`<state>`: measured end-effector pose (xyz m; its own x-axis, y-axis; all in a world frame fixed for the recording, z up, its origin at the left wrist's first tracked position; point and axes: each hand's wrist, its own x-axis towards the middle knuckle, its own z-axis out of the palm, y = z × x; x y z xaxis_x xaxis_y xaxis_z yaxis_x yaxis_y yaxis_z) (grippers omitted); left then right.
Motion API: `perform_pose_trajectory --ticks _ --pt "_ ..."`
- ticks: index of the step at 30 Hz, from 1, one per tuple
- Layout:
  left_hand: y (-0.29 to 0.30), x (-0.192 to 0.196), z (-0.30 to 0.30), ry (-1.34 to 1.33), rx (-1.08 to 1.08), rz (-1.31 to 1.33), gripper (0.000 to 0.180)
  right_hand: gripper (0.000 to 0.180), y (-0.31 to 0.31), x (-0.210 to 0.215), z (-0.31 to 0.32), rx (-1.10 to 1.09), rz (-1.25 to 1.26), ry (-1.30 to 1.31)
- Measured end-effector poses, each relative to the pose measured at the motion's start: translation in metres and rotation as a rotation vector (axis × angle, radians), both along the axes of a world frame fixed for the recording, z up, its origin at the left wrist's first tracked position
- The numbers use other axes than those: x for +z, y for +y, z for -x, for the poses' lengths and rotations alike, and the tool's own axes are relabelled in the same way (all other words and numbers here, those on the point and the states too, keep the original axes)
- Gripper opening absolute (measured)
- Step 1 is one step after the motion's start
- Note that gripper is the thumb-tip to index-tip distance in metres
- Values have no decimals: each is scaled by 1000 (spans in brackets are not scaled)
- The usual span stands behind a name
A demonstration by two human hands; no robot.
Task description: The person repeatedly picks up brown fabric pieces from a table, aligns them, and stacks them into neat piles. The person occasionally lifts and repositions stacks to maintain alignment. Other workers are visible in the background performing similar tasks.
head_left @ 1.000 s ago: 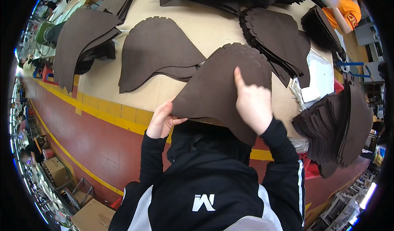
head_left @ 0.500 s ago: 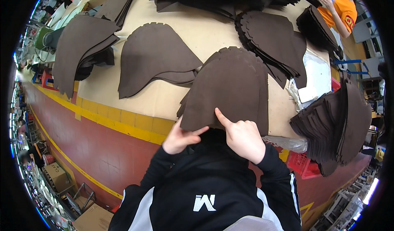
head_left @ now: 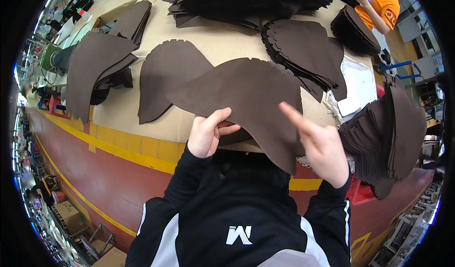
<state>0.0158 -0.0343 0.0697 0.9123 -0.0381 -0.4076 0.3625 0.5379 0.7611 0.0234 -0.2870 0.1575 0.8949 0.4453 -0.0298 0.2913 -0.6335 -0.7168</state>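
A flat, dark brown cut panel (head_left: 246,87) with a notched curved edge lies slanted over the near edge of the table. My left hand (head_left: 207,130) grips its lower edge, thumb on top and fingers underneath. My right hand (head_left: 323,148) is just beyond the panel's right side, index finger stretched out and nothing held; it is slightly blurred. Under the held panel, a stack of similar panels is mostly covered. To the left, another brown panel (head_left: 168,72) lies flat, partly overlapped by the held one.
Stacks of brown panels stand at the left (head_left: 97,58), back right (head_left: 303,49) and far back (head_left: 246,4). A fanned stack (head_left: 384,134) is at my right, near a red crate (head_left: 360,191). Across the table (head_left: 156,129) is a person in orange (head_left: 381,6).
The top panel has swung leftward and turned, its lower edge now in my left hand. My right hand has moved right, its fingertip off the panel's middle.
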Motion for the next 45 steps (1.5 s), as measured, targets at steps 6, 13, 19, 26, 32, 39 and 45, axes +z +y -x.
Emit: perform_pose_trajectory --ticks 6,13,19,26,32,39,45 --pt "-4 3 19 35 19 7 25 70 30 -6 2 226 174 -184" --pt "-5 31 39 37 111 -8 24 67 46 -1 -5 245 205 -290" --pt "20 -10 42 -96 -28 263 28 63 37 -8 -19 119 71 -214" --pt "3 -46 38 75 64 206 25 56 37 -28 -39 -29 409 -110" --pt "-10 -100 57 70 54 338 28 57 55 -93 4 622 66 -336" --pt "-16 -82 45 53 -13 173 25 48 39 -135 -68 423 339 -536" --pt "-15 -78 42 39 -41 168 24 48 3 -144 -151 87 602 -657"
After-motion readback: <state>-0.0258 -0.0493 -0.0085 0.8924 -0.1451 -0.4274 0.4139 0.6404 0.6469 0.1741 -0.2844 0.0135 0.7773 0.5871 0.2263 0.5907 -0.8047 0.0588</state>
